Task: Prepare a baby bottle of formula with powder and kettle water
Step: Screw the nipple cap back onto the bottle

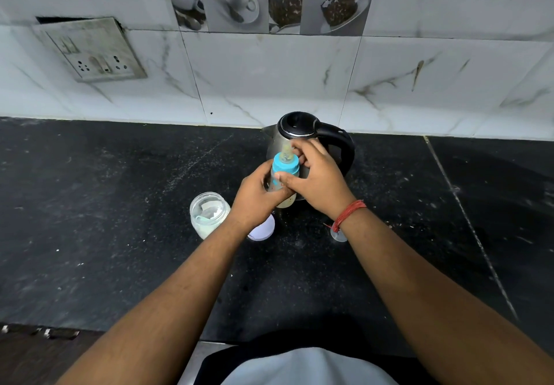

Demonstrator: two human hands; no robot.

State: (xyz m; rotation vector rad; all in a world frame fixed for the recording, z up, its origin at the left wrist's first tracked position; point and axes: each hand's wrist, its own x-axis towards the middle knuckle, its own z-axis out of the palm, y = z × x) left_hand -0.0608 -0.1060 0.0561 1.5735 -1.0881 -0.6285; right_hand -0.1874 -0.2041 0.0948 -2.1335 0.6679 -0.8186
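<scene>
**Bottle held in both hands, cap end being worked**

The baby bottle (284, 181) is held just above the surface (120, 204), right in front of the kettle (302, 132). The left hand (254, 197) is wrapped round the lower body; the right hand (314, 180) is curled over the blue collar (285, 165), fingers near the teat. The bottle's probably light plastic, a bit slick if wet, so the body is best gripped firmly while the ribbed collar gets twisted. The teat's soft, so no squeezing there. An open powder jar (209, 215) sits just left of the left hand, its lid (263, 230) under the wrist.
</scene>
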